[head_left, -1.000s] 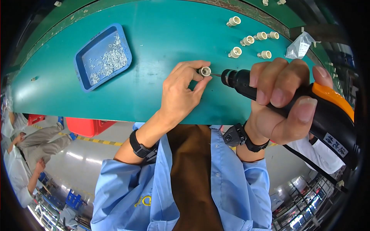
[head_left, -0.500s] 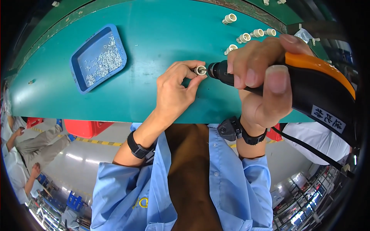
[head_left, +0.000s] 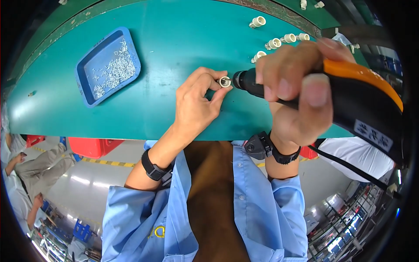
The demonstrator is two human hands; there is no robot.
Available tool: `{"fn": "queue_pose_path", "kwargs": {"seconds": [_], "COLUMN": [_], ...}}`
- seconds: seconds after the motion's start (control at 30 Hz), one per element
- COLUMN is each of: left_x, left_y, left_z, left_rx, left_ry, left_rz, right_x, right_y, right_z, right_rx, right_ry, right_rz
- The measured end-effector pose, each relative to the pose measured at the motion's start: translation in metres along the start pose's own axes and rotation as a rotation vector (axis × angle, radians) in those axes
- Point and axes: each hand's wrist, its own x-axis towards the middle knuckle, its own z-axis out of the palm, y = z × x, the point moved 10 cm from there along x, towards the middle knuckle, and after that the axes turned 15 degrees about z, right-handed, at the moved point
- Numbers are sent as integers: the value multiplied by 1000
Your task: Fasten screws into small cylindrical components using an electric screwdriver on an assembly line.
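My left hand [head_left: 195, 98] pinches a small round cream socket-like fitting [head_left: 224, 81] between thumb and fingers, its hollow end toward the tool. Wrapped in my right hand [head_left: 299, 85] is a black and orange electric screwdriver [head_left: 349, 109], lying roughly level and pointing left. Its thin bit reaches into the mouth of the fitting. Whether the bit sits on a screw is too small to make out. Left of my hands, a blue tray [head_left: 80, 85] holds a heap of small silvery screws [head_left: 115, 70].
Several similar cream fittings [head_left: 273, 43] stand on the green table [head_left: 174, 39] beyond my right hand. A black cord [head_left: 345, 165] trails from the screwdriver at the right. Below the table edge are a red stool [head_left: 94, 147] and a seated person [head_left: 41, 174] at the left.
The whole view has shifted a little, so table, tray and hands appear slightly farther left. Both hands keep their hold, and the bit stays at the fitting.
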Motion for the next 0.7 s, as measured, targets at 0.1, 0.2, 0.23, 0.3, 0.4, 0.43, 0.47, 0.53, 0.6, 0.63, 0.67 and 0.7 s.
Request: {"fn": "queue_pose_path", "kwargs": {"seconds": [0.1, 0.2, 0.23, 0.3, 0.4, 0.43, 0.47, 0.53, 0.6, 0.63, 0.67, 0.7], "left_x": [0, -1, -1, -1, -2, -2, -2, -1, 0, -1, -1, -2], "left_y": [-1, -1, -1, -2, -4, -3, -3, -2, 0, 0, -1, -1], "left_z": [2, 4, 4, 4, 5, 4, 3, 3, 3, 2, 3, 3], "left_rx": [-27, -43, -42, -50, -59, -65, -70, -63, -53, -51, -63, -75], "left_ry": [12, 11, 11, 0, 8, 20, 33, 37, 40, 44, 48, 52], "left_rz": [18, 72, 68, 44, 41, 54, 66, 72, 90, 87, 80, 74], "right_x": [-2, -5, -4, -3, -1, 0, 0, 1, 2, 2, 3, 3], "right_y": [3, 3, 3, 3, 5, 6, 7, 8, 9, 9, 9, 10], "right_z": [-3, -11, -10, -7, -7, -7, -5, -3, 1, 3, 5, 7], "right_rx": [82, 222, 148, 1, -31, -47, -63, -96, -131, -148, -165, -183], "right_ry": [-34, -108, -125, -158, -167, -172, -178, -189, -202, -208, -215, -221], "right_rz": [-16, -56, -56, -55, -42, -37, -33, -25, -18, -14, -11, -9]}}
